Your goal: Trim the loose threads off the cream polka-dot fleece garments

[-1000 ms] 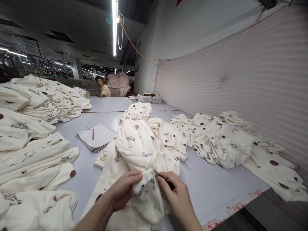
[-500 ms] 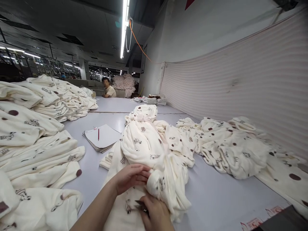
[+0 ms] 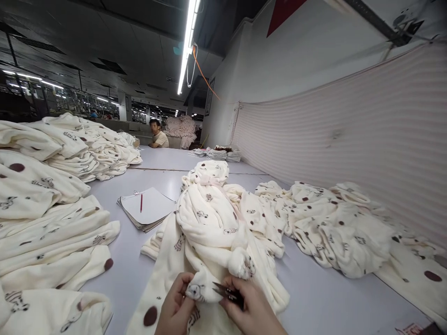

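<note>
Cream plush fabric (image 3: pixel 206 223) printed with small animals and dark dots is heaped in front of me. My left hand (image 3: pixel 179 302) pinches a fold of it between thumb and fingers. In my right hand (image 3: pixel 246 302) is a pair of small dark thread snips (image 3: pixel 228 294), their pointed blades aimed left at the pinched fold. Whether the blades touch the cloth I cannot tell. A bunched, rounded part of the fabric stands just above my right hand.
Large piles of the same fabric (image 3: pixel 45 186) lie on the left, and another heap (image 3: pixel 335 223) on the right. A paper stack (image 3: pixel 150 207) with a red pen (image 3: pixel 141 203) rests left of centre. At the far table edge sits a person (image 3: pixel 159 137).
My left hand has moved down from the heap and now pinches a fold. My right hand has shifted slightly right with the snips. The view has tilted up a little.
</note>
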Motion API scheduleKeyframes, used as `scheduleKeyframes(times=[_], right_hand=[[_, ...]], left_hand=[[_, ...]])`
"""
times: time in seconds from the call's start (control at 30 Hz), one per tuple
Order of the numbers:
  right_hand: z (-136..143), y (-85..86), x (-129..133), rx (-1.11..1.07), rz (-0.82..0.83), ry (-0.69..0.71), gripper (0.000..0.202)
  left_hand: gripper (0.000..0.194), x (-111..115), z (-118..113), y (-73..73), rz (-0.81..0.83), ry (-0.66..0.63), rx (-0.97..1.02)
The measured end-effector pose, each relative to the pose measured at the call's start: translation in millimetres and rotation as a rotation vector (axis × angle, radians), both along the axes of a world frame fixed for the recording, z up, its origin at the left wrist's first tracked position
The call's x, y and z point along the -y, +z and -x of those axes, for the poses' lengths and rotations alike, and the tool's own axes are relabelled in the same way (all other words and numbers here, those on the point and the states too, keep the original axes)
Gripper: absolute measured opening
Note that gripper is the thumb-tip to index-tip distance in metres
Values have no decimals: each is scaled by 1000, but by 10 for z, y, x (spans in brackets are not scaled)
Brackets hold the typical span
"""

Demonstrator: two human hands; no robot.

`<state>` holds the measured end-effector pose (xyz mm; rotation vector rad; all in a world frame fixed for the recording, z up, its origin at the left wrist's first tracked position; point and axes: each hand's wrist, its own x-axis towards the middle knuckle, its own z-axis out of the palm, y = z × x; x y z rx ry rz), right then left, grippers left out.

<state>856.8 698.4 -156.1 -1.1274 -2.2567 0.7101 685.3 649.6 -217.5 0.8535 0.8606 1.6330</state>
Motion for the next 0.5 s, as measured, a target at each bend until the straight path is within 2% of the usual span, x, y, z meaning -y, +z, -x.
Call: scheduleKeyframes(times=[0.1, 0.23, 0.33, 0.4, 0.47, 0.5], right_hand=[[-33, 95, 64, -16, -10, 58, 27], [31, 128, 158, 49, -141, 39, 23], [17, 33, 203, 37, -130, -23, 25], [-24, -60, 209, 60, -132, -45, 33], [-60, -131, 179, 70, -198, -71, 35], [-69, -146, 146, 52, -237, -90, 34]], left_hand=[[23, 5, 14, -47, -9, -95, 162], [25, 21, 2, -78, 10, -104, 241], [26, 40, -15, -28, 28, -57, 221], [35, 63, -23, 20, 1, 17, 190], [43, 86, -21, 61, 4, 71, 153], [40, 92, -16, 78, 39, 67, 136]])
